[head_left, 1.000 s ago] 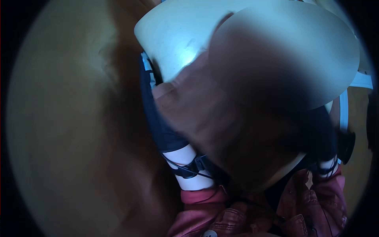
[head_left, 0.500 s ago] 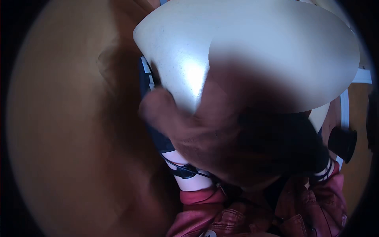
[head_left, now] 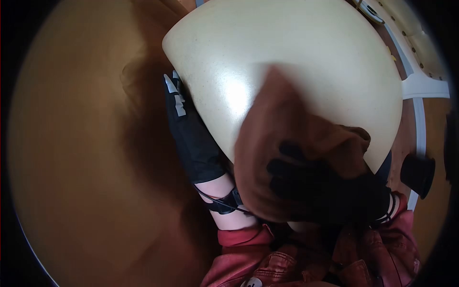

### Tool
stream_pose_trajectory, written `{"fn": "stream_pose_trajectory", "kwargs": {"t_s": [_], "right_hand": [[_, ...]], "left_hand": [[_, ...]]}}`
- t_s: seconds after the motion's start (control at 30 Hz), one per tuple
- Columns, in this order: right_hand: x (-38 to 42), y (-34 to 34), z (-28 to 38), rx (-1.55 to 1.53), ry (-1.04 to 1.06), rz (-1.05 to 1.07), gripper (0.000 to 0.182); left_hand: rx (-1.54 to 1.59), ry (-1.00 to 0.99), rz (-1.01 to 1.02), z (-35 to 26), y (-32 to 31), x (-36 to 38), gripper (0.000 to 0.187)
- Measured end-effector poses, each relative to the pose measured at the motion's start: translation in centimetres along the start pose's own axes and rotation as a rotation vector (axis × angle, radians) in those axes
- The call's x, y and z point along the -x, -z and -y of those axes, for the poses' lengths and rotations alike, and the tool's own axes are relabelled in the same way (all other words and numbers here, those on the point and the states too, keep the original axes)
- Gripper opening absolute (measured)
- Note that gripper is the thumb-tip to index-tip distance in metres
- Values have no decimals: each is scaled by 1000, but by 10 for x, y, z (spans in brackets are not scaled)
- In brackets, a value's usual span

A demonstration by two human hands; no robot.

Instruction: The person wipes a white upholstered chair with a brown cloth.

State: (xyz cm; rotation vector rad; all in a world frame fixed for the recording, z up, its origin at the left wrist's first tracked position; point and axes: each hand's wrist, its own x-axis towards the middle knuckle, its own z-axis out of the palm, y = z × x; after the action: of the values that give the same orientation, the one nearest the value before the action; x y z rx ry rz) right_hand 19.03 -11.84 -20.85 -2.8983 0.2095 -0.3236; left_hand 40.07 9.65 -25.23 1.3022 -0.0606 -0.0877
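A brown cloth (head_left: pixel 272 129), partly blurred, lies bunched over the near part of a glossy cream padded seat (head_left: pixel 205 43). My right hand (head_left: pixel 311 186), in a black glove, is on the cloth, its fingers bent against the fabric. One corner of the cloth points up and away across the seat. My left hand (head_left: pixel 189 124) wears a black glove with grey fingertips. It rests along the left side of the seat, fingers stretched forward, with nothing visible in it. Its thumb and palm are hidden.
A large brown surface (head_left: pixel 81 143) fills the left side. On the right are a white frame (head_left: pixel 425 88), a black cup-shaped object (head_left: pixel 417 174) and a cream studded padded edge (head_left: pixel 406 28). Thin cables (head_left: pixel 220 203) run over my left wrist.
My right hand and the cloth have shifted, and the cloth's left flap has swung in from my left glove. The hand's fingers now show. My left hand has barely moved.
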Motion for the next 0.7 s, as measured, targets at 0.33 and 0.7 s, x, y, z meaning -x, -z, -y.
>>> {"fn": "stream_pose_trajectory", "kwargs": {"t_s": [0.33,0.7], "right_hand": [[-37,10,-51,118,-35,-214,70],[-46,4,-43,21,264,-26,73]], "left_hand": [[12,123,-70,23,12,-21,58],[-108,-224,203,44,38,-42,62]]}}
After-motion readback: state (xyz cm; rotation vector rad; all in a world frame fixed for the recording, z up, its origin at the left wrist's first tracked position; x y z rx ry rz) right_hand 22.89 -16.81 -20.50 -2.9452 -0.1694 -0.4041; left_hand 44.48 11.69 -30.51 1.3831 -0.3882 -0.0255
